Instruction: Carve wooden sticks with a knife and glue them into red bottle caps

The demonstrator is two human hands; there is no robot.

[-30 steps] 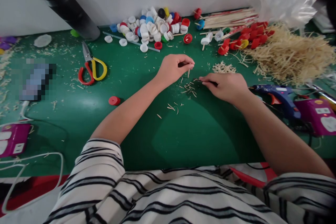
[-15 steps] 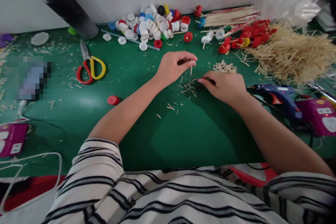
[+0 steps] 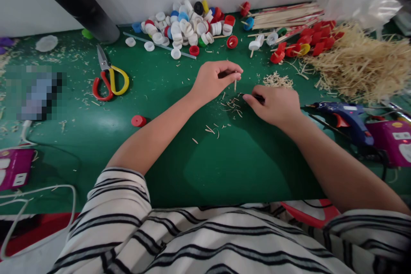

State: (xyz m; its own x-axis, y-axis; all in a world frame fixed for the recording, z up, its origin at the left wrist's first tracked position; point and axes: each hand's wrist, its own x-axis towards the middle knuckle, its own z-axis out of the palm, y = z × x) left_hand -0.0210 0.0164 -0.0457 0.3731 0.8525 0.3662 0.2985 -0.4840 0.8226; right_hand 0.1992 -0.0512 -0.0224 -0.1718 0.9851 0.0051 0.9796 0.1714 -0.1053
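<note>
A short wooden stick (image 3: 235, 84) points down from the pinched thumb and fingers of my left hand (image 3: 213, 78). Just to its right and a little nearer to me, my right hand (image 3: 276, 103) is closed, thumb against the bent forefinger. Something small and dark pokes out at its fingertips; most of it is hidden in the palm, and I cannot make out its kind. Thin wood shavings (image 3: 231, 105) lie on the green tabletop (image 3: 205, 171) below the hands. A bigger heap of shavings (image 3: 276, 80) sits behind my right hand.
Scissors (image 3: 110, 78) and a red cap (image 3: 138, 120) lie to the left. Bottle caps (image 3: 176, 30) are piled along the wall beside wooden sticks (image 3: 285, 17). Red caps (image 3: 316, 36), straw-like strips (image 3: 362, 62) and a glue gun (image 3: 346, 117) are on the right. A dark bottle (image 3: 86, 4) stands back left.
The view has shifted slightly. Both hands keep nearly the same pose, and the stick is still in my left fingers.
</note>
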